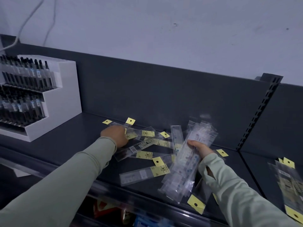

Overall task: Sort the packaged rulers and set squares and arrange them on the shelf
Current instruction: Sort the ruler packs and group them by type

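left hand (114, 135) on loose packets (144, 155) | right hand (201, 149) holds packet bundle (183, 167)

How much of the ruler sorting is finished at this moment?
Done, it seems: one stack lies on the right shelf section. In hand: the right hand grips a bundle of packs; the left hand reaches into the loose pile. Left: those scattered packs are not yet sorted or arranged.

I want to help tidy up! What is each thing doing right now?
Left hand: on the loose packets, fingers hidden.
Right hand: gripping the bundle.
Bundle of clear packaged rulers: held, tilted, fanned out.
Loose clear ruler packets with yellow tags: scattered crisscross on dark grey shelf.
White stepped pen stand: upright, filled.
Small packet stack at right: lying down.
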Available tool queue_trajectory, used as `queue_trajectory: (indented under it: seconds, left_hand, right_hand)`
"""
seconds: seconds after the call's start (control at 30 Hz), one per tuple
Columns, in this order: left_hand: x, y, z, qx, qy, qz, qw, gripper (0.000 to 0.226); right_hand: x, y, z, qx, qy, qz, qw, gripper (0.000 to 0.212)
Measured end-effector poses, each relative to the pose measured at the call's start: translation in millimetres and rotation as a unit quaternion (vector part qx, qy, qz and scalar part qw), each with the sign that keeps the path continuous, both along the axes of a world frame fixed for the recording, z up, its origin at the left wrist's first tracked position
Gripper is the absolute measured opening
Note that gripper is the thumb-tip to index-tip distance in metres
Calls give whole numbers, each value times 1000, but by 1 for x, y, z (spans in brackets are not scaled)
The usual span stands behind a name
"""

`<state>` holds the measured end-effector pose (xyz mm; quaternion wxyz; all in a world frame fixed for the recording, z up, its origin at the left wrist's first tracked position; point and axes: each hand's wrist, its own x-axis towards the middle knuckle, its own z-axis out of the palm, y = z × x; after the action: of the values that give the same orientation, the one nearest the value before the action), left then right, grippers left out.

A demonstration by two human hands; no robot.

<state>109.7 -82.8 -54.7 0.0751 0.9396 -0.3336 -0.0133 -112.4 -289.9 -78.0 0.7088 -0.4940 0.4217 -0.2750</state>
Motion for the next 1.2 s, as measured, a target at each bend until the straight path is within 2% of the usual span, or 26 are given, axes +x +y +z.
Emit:
queue_trajectory:
  seconds: [0.03, 0.1, 0.13, 0.3, 0.4, 0.47, 0.53, 0.6, 0.7, 0.8, 0.83, 0.97, 1.07, 1.2]
  left_hand:
    - [6, -1, -3, -7, -6, 3, 1000, 36]
    - [15, -6, -8, 11, 1, -4, 1000, 51]
    - [18, -9, -10, 17, 17, -7, 1000, 57]
    - [34, -21, -22, 24, 120, -24, 992, 72]
    - [37, -22, -21, -29, 114, -70, 991, 64]
    - [37, -21, -15, -79, 159, -110, 978, 59]
    - [39, -20, -10, -48, 191, -135, 971, 51]
    - [37, -21, -6, -1, 157, -134, 978, 44]
    - [31, -27, -8, 21, 62, -109, 992, 66]
    - [25, -36, -12, 58, 48, -96, 993, 93]
    - [24, -39, -11, 64, 58, -92, 992, 90]
    - [25, -44, -7, 52, 142, -100, 983, 47]
    - [26, -43, -4, 28, 206, -107, 972, 26]
    - [32, -43, 4, -71, 167, -120, 976, 11]
  right_hand:
    - [1, 3, 3, 3, 2, 8, 1000, 62]
    - [2, 8, 5, 6, 5, 28, 1000, 28]
    - [4, 6, 4, 7, 8, 32, 999, 20]
    - [12, -2, -1, 5, 2, 31, 1000, 24]
    - [17, -6, -3, -1, 8, 27, 1000, 30]
    - [20, -8, -5, -5, 11, 20, 1000, 39]
    - [23, -10, -7, -5, 12, 13, 1000, 43]
    - [26, -10, -8, -7, 9, 5, 1000, 42]
    - [28, -9, -7, -3, 1, 6, 1000, 36]
    - [28, -7, -3, 6, -8, 10, 1000, 29]
    - [27, -7, -2, 10, -8, 9, 1000, 29]
    - [23, -10, 0, 14, -14, 4, 1000, 27]
    - [18, -13, 2, 6, -14, -11, 1000, 30]
    - [10, -15, 3, 16, -6, -21, 1000, 47]
